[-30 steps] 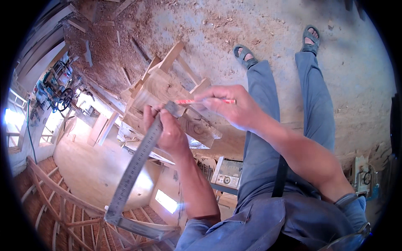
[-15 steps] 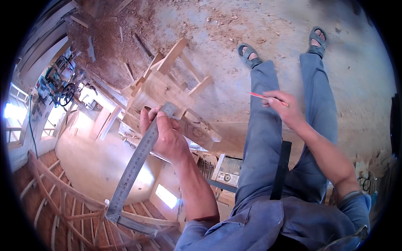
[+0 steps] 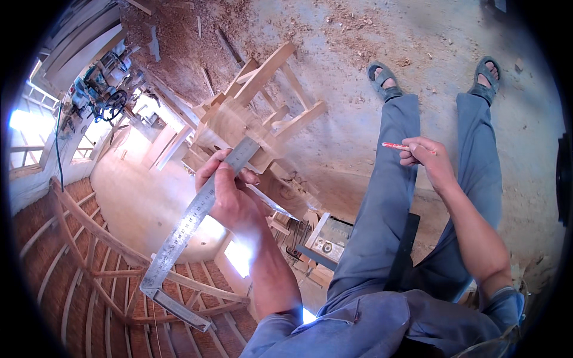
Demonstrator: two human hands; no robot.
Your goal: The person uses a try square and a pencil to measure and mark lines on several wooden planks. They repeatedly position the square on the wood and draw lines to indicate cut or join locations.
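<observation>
My left hand is closed around the blade of a metal try square. The ruled blade slants from the upper right to the lower left, and its stock sits at the low end. Just beyond the fingers stands a pale wooden frame with legs and rails, partly hidden by the hand and the square. My right hand pinches a red pencil in front of my trouser leg, its end sticking out to the left. The pencil touches nothing besides the fingers.
A machine with a black handwheel stands at the far left. Wood shavings and offcuts lie on the floor ahead. Near my left forearm is a pale box-like device with a dial. Curved roof timbers fill the lower left.
The view has turned, shifting most of the scene rightward. The try square has tilted a little in my left hand's grip, and the pencil now points more level. Both hands keep their hold.
</observation>
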